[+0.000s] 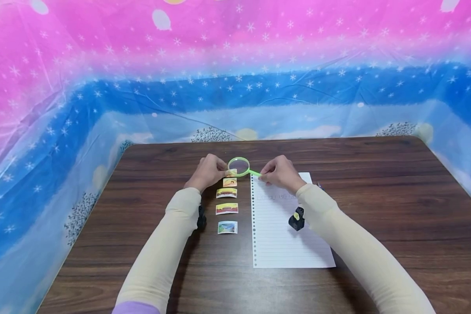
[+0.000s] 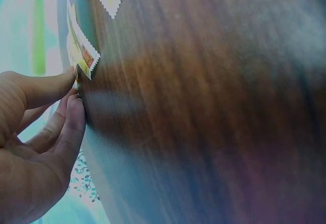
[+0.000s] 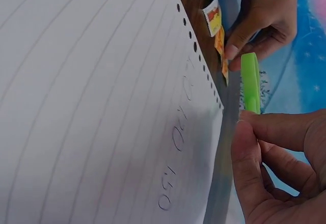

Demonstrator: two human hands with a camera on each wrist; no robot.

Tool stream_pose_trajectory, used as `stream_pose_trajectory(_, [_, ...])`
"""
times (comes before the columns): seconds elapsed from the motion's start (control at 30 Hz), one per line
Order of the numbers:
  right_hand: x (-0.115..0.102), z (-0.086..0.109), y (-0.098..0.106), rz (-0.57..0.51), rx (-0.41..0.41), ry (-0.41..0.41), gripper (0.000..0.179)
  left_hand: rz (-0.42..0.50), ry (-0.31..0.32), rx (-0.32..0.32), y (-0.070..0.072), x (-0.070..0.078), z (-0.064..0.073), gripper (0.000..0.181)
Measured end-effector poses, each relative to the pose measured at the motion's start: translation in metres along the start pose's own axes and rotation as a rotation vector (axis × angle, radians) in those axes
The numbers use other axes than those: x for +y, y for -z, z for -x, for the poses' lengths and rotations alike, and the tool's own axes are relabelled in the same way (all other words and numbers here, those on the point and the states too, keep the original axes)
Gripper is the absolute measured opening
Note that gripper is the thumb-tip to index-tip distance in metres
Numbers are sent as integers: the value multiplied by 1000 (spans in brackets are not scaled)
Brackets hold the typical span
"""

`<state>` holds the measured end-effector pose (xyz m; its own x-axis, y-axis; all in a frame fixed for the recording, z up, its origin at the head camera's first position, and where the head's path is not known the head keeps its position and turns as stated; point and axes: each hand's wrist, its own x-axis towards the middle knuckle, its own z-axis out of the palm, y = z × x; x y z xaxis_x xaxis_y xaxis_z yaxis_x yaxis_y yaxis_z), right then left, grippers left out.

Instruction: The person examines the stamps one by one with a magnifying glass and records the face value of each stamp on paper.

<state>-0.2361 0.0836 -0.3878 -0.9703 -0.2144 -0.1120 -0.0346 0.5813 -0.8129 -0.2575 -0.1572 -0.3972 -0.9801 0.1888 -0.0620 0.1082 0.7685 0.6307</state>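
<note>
My right hand (image 1: 281,173) pinches the handle of a green-rimmed magnifying glass (image 3: 250,81). Its round lens hangs by the farthest of several postage stamps that lie in a column. At that top stamp (image 1: 231,172), the thumb and fingertips of my left hand (image 1: 209,171) pinch the edge. Toward me follow an orange stamp (image 1: 230,182), two yellow-and-red stamps (image 1: 226,208), and a blue-green landscape stamp (image 1: 227,227). In the left wrist view, the bent thumb meets the fingers beside a perforated stamp corner (image 2: 86,56); the pinched edge itself is mostly hidden.
A lined, hole-punched sheet of paper (image 1: 290,244) lies right of the stamps, under my right forearm, with handwritten numbers (image 3: 177,138) near its top. A small dark object, partly hidden, shows beside my right wrist. The brown wooden table (image 1: 396,209) is bordered by a patterned cloth (image 1: 235,87).
</note>
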Motion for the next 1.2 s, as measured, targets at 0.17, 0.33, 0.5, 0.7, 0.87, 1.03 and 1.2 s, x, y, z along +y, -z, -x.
stream_pose_trajectory(0.17, [1,8,15,-50,-2,22,9,2,6,3,0,0,-1,19])
stream_pose_trajectory(0.33, [7,19,37,-53,14,33,13,1,8,3,0,0,-1,19])
stream_pose_trajectory(0.5, [18,30,61,-49,42,19,17,6,22,1,0,0,0,20])
stream_pose_trajectory(0.7, [35,46,90,-19,99,-9,22,15,16,-3,-1,-2,-1,21])
stream_pose_trajectory(0.87, [54,63,110,-37,115,-22,27,17,16,-1,0,-1,-1,20])
stream_pose_trajectory(1.03, [73,80,128,-3,138,-62,33,17,12,-5,-1,0,-1,21])
stream_pose_trajectory(1.2, [91,92,137,17,157,-93,36,12,16,-4,-1,-1,0,21])
